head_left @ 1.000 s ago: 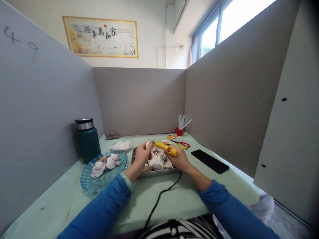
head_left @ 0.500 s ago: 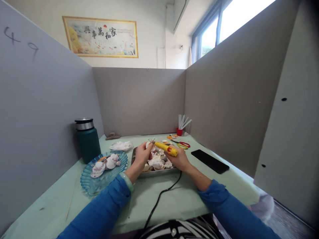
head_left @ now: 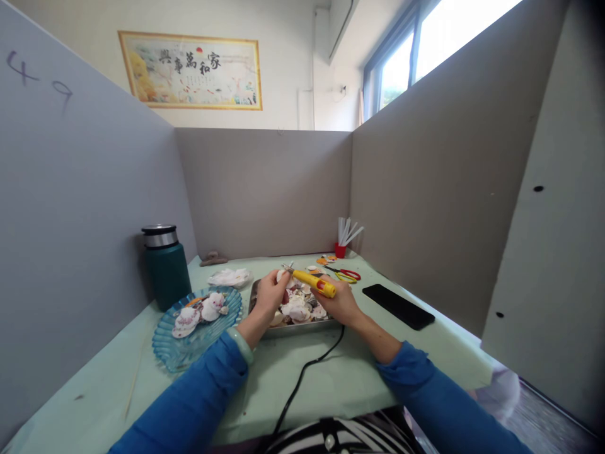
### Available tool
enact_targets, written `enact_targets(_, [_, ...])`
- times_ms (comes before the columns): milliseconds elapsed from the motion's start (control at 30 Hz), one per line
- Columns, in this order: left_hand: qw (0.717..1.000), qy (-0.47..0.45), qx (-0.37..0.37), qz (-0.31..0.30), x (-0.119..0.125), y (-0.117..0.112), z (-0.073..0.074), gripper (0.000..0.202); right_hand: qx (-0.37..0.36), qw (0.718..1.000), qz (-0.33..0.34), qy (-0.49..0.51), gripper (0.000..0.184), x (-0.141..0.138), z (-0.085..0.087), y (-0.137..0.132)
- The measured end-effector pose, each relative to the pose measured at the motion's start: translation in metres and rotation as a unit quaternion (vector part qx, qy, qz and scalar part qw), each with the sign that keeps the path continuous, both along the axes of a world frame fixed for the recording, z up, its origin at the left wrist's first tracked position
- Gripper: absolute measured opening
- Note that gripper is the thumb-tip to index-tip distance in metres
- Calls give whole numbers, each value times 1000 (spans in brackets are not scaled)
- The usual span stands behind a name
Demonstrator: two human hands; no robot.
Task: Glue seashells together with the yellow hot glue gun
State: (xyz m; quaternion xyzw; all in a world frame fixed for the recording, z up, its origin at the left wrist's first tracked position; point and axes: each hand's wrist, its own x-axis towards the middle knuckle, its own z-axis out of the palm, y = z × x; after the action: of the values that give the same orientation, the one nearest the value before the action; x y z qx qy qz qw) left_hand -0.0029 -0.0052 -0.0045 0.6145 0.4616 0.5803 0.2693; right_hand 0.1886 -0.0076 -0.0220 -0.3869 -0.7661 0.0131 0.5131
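My right hand (head_left: 339,301) is closed around a yellow hot glue gun (head_left: 312,281), whose metal tip points left toward my left fingers. A black cord (head_left: 305,372) runs from below my right hand down to the table's front edge. Between the thumb and fingers of my left hand (head_left: 269,295) is a small white shell (head_left: 280,275), partly hidden; the glue gun's tip is close to it, and I cannot tell if they touch. Both hands are over a metal tray (head_left: 302,327) heaped with shells (head_left: 297,309).
Left of the tray, a blue glass plate (head_left: 171,356) holds joined shells (head_left: 212,307), beside a green bottle (head_left: 166,271). White tissue-like material (head_left: 230,277) lies behind. To the right are scissors (head_left: 348,275), a phone (head_left: 397,307) and a red cup (head_left: 339,251) with white sticks (head_left: 348,231). Grey partitions (head_left: 265,189) enclose the table.
Almost nothing differs. The glue gun has shifted very slightly at my fingertips, while both hands keep their places over the tray.
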Motion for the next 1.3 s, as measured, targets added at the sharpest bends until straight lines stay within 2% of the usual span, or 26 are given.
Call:
enact_targets(867, [1000,12,-18,-1,2,-3,2,34,4,1000,8,-1,14,-1,-1,0])
enact_targets(1300, [1000,-17,-16,-14,1,-2,1,38,5,1000,0,-8,14,0,0,-1])
